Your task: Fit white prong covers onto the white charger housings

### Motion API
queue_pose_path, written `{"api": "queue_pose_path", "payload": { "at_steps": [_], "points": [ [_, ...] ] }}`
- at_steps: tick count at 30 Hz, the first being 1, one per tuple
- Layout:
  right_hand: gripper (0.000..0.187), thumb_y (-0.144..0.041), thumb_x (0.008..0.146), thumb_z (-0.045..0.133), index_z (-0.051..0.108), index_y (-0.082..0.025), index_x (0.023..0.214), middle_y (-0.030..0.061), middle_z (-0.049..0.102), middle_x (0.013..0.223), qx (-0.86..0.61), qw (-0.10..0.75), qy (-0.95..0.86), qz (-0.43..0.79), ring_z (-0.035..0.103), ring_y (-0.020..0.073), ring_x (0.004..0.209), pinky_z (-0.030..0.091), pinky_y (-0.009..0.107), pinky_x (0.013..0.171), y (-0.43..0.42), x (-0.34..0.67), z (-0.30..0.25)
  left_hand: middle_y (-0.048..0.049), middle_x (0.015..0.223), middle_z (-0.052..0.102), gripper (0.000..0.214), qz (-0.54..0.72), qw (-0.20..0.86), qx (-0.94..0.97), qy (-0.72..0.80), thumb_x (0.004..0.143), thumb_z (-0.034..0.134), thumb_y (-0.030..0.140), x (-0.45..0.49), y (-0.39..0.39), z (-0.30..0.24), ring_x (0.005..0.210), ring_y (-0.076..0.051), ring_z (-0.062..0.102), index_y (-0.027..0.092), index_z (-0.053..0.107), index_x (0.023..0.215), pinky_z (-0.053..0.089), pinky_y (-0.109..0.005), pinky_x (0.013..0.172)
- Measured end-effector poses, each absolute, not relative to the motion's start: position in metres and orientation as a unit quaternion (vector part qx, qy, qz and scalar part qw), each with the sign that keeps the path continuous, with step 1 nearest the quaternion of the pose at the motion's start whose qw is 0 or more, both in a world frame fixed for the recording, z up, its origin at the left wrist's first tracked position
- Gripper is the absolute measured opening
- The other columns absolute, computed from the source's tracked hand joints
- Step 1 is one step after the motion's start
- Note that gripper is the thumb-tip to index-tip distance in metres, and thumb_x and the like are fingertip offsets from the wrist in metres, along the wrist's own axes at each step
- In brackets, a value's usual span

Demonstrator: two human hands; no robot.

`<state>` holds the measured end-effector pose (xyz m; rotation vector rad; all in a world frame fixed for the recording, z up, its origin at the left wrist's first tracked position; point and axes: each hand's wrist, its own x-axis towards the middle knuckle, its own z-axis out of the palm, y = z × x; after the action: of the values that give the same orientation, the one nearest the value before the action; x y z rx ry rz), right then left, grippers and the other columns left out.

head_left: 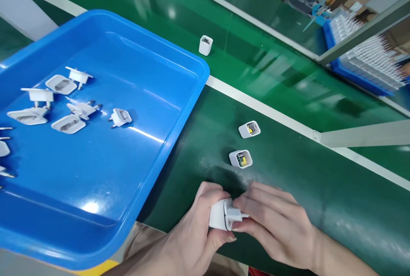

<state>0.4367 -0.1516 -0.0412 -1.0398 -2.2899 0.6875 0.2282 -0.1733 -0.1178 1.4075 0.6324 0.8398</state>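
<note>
My left hand is wrapped round a white charger housing near the front edge of the green bench. My right hand pinches a white plug cap with metal pins, pressed against the housing's open end. Just beyond my hands lie two open charger housings with yellow and green parts showing inside. A third white housing stands farther back on the belt. A blue tray at the left holds several loose white plug caps.
A white strip runs diagonally across the green surface. A grey metal bracket juts in from the right. At the far right a blue crate holds rows of white parts. Cardboard boxes sit beyond.
</note>
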Motion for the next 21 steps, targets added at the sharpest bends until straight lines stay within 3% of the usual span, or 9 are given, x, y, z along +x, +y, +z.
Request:
{"api": "queue_pose_path", "payload": {
  "at_steps": [13,21],
  "points": [
    [0.008,-0.020,0.108,0.050,0.058,-0.019,0.110,0.0044,0.063,0.086,-0.378,0.231,-0.854,0.272,0.050,0.0182,0.066,0.042,0.033,0.060,-0.151,0.438,-0.041,-0.0055,0.121,0.049,0.039,0.373,0.621,0.623,0.294,0.104,0.051,0.026,0.229,-0.173,-0.115,0.100,-0.019,0.057,0.031,0.039,0.141,0.054,-0.032,0.088],
    [0.010,-0.024,0.108,0.048,0.056,-0.020,0.113,0.0044,0.061,0.084,-0.370,0.285,-0.833,0.297,0.051,0.0184,0.064,0.044,0.032,0.058,-0.157,0.432,-0.059,-0.0034,0.119,0.048,0.042,0.342,0.624,0.637,0.298,0.101,0.054,0.019,0.226,-0.170,-0.111,0.099,-0.018,0.057,0.032,0.040,0.137,0.054,-0.029,0.086]
  ]
}}
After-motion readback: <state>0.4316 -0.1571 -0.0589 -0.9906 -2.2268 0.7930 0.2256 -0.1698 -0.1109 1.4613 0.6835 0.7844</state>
